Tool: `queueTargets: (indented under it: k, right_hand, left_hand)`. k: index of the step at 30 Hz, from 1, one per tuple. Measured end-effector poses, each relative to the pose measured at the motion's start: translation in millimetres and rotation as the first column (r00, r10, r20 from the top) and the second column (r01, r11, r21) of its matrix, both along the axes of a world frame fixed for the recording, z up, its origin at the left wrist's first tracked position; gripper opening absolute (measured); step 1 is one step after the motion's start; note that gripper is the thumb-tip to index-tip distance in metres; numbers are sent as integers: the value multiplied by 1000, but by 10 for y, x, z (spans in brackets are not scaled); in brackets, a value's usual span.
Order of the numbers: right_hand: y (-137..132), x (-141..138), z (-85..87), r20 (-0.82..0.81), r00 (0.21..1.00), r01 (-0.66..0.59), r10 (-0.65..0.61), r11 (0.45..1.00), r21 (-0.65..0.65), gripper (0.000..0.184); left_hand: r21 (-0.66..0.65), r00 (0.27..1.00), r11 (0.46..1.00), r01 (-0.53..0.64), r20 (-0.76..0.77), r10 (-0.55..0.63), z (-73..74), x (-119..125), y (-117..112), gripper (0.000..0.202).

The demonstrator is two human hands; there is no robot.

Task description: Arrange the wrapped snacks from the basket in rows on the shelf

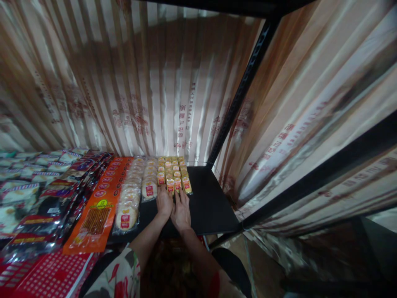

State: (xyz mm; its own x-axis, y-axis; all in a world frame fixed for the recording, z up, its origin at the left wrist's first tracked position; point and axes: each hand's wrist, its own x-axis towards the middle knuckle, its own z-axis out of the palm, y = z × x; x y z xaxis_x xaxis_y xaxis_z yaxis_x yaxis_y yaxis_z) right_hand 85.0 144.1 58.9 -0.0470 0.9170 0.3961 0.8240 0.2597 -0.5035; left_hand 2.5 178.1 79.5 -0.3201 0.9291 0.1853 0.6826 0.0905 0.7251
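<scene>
Small yellow snack packs (168, 164) with red-and-white labels stand in close rows on a black shelf (204, 203). At the front of these rows, my left hand (164, 202) is closed against a yellow pack (170, 185), its fingertips at the pack's lower edge. Just beside it, my right hand (181, 210) reaches forward with its fingers bent on the neighbouring pack (177, 184). The two hands nearly touch, and part of each grip is hidden. Round pale biscuits in clear wrappers (149, 188) line up left of my left hand.
Further left lie larger round wrapped biscuits (125, 217), an orange bag of stick snacks (96, 217), dark shiny packets (46, 219) and white packets (20, 194). A red basket (52, 275) is below. A black metal post (238, 91) and printed curtains (155, 82) bound the shelf.
</scene>
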Motion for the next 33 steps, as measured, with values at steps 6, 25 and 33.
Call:
queueTargets:
  k: [6, 25, 33]
  right_hand:
    - [0, 3, -15, -15, 1000, 5, -5, 1000, 5, 57]
    - [-266, 53, 27, -301, 950, 88, -78, 996, 17, 40]
    - [-1155, 205, -194, -503, 862, 23, -63, 996, -85, 30]
  left_hand:
    - [-63, 1000, 998, 5, -26, -7, 74, 8, -14, 30]
    - [97, 968, 964, 247, 27, -250, 4, -210, -1131, 27]
    - [-220, 912, 891, 397, -16, -410, -414, -270, -1874, 29]
